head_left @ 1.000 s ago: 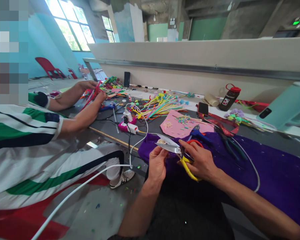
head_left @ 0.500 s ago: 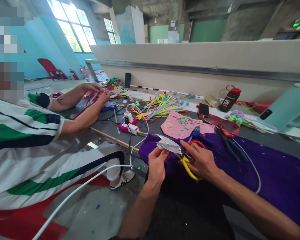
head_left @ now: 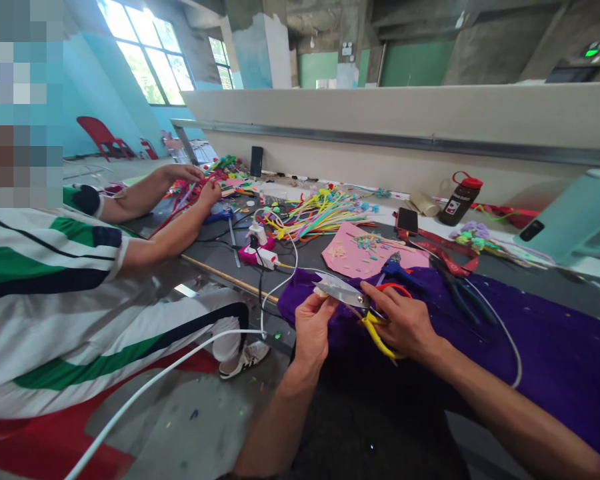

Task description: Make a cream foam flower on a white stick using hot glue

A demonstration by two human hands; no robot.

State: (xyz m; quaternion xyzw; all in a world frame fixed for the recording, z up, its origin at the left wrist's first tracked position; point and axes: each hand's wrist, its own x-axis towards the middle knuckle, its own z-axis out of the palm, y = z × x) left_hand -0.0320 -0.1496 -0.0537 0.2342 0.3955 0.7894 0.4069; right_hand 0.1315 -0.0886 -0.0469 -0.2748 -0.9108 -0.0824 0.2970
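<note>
L hand [head_left: 313, 330] over here's pinching a pale pc [head_left: 321, 292], R hand [head_left: 406, 321] gripping scissors [head_left: 341, 293] at it, snip unfinished afaict, w/ loose bits [head_left: 337, 252] already on pink sheet [head_left: 347, 268].

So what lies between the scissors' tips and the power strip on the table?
In the head view, between the power strip and the scissors lie dark tabletop, white cabling and the left edge of the purple cloth.
</note>
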